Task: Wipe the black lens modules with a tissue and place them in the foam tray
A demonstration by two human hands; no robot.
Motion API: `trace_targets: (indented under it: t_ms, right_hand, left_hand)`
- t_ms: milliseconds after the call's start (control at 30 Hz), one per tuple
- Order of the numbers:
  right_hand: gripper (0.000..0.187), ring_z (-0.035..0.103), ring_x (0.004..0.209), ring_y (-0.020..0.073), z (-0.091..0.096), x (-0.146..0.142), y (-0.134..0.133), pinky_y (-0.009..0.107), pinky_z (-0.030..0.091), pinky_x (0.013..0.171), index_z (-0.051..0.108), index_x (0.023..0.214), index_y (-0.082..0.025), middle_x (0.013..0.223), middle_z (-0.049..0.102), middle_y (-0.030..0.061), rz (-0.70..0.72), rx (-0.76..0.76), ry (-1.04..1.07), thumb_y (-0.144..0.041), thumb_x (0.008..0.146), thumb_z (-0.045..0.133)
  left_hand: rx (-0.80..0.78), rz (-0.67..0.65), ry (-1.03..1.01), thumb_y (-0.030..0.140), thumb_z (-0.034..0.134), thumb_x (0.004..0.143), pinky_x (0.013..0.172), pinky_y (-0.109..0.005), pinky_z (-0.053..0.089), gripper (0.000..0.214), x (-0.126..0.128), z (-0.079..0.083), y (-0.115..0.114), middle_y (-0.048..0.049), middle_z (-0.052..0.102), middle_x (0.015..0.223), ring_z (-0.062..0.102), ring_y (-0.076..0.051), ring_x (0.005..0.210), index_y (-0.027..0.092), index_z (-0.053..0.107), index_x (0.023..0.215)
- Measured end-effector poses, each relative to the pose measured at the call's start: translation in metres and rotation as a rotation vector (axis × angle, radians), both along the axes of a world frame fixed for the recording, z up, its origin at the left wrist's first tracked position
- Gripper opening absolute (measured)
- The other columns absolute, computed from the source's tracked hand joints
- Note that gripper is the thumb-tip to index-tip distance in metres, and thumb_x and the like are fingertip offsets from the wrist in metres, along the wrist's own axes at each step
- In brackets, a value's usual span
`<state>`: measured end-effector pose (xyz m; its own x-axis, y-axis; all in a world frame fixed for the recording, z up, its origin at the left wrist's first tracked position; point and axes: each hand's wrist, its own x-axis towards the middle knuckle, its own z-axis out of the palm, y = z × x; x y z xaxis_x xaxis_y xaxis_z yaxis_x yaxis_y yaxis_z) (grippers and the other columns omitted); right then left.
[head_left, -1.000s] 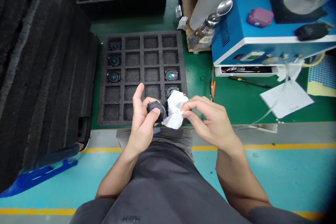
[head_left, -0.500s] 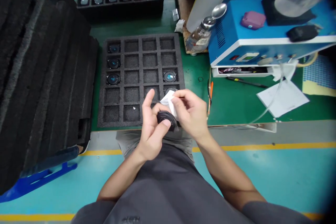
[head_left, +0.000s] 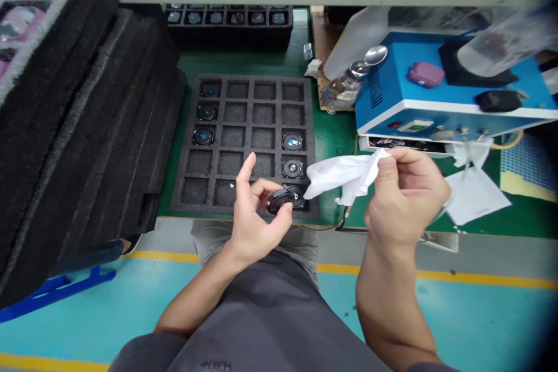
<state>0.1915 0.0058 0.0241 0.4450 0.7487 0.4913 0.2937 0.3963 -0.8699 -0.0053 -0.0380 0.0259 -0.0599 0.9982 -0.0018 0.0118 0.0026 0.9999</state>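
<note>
From the head view, our left hand pinches a small black lens between thumb and fingertips, just above the near edge of the foam tray. Our right hand grips a white wipe, held apart from the lens. Six lenses sit in the tray's cells, three left, three right; most cells lie empty, so we judge plenty remains on this green surface.
</note>
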Motion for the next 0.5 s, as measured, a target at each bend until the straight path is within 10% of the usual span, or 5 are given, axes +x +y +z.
trace_targets:
  t_ms: [333,500]
  right_hand:
    - [0.021,0.059,0.075,0.0106,-0.001,0.016,-0.001,0.025,0.046,0.069,0.071,0.094,-0.008,0.084,0.064,0.0061,-0.118,-0.048,0.055,-0.027,0.089,0.076]
    - [0.020,0.059,0.073,0.0114,0.000,0.020,-0.001,0.026,0.046,0.068,0.070,0.092,-0.009,0.082,0.064,0.0055,-0.144,-0.037,0.068,-0.028,0.087,0.076]
  left_hand:
    - [0.181,0.030,0.121,0.011,0.070,0.080,0.075,-0.009,0.049,0.090,-0.001,-0.005,-0.002,0.0044,0.071,0.088,0.065,0.003,0.080,0.024,0.021,0.155]
    - [-0.064,0.067,-0.163,0.017,0.079,0.074,0.078,-0.007,0.053,0.088,-0.002,0.000,0.004,0.0050,0.071,0.088,0.066,0.003,0.081,0.026,0.034,0.149]
